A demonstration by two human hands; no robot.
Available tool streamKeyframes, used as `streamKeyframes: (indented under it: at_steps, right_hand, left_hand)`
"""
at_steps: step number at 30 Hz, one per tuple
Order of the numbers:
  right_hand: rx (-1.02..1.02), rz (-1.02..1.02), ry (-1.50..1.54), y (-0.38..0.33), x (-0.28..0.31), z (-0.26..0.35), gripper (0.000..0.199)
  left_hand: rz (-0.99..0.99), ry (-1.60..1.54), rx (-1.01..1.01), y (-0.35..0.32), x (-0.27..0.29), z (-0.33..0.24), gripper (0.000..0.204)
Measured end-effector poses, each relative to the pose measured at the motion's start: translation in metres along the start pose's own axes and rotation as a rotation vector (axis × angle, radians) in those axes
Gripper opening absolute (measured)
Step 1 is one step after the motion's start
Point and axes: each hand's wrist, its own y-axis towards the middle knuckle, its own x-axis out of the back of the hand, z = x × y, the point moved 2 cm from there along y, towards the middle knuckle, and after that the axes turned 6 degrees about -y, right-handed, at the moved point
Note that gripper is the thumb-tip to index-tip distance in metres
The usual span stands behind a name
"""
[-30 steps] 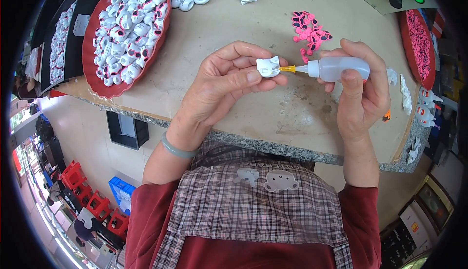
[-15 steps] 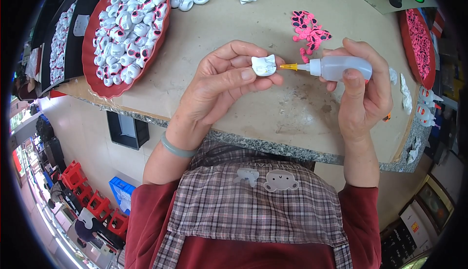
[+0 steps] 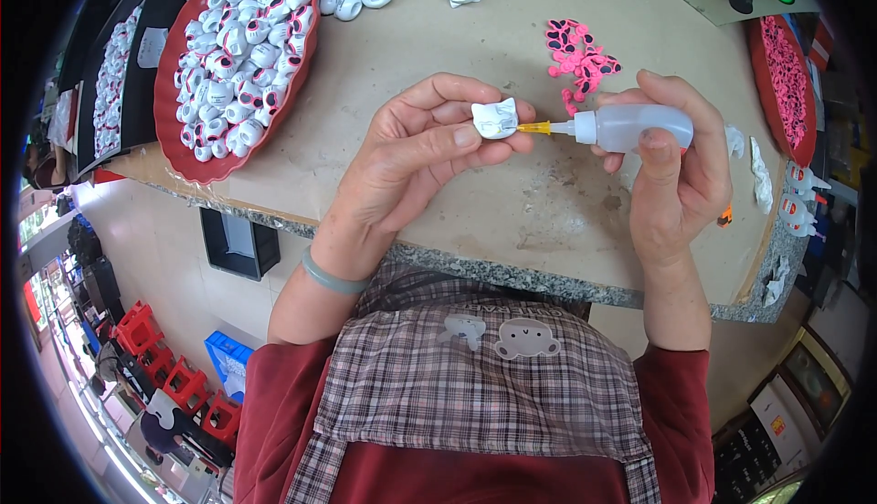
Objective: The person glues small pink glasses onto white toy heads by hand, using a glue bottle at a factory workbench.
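1. Beige worktop (image 3: 393,56) is bordered by a speckled stone edge (image 3: 512,276); at 10 o'clock, a red scalloped tray (image 3: 206,173) is heaped with small white pieces (image 3: 219,93).
2. At 1 o'clock, 1 white cat-eared piece (image 3: 494,120) is pinched between left-hand (image 3: 416,143) thumb and fingers.
3. At 2 o'clock, a squeeze bottle (image 3: 621,127) is grasped by the right hand (image 3: 683,157); its yellow nozzle (image 3: 537,127) is pointed at the cat-eared piece's 3 o'clock side, contact being unclear.
4. Beyond, pink pieces (image 3: 592,68) are scattered.

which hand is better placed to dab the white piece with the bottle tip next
Right, most likely: the right hand grips the squeeze bottle, its yellow tip at or very near the white piece, which occupies the left hand.
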Motion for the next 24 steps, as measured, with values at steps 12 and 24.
streamKeyframes:
  at_steps: [12,24]
  right_hand:
    - [-0.023,0.009,0.016,-0.0010,-0.0026,-0.0016,0.028]
    - [-0.059,0.050,-0.101,-0.0007,-0.0019,0.0051,0.036]
  left_hand:
    - [0.006,0.012,0.009,-0.0001,-0.0008,0.0000,0.026]
    - [-0.007,0.011,0.009,-0.0004,-0.0001,-0.0007,0.027]
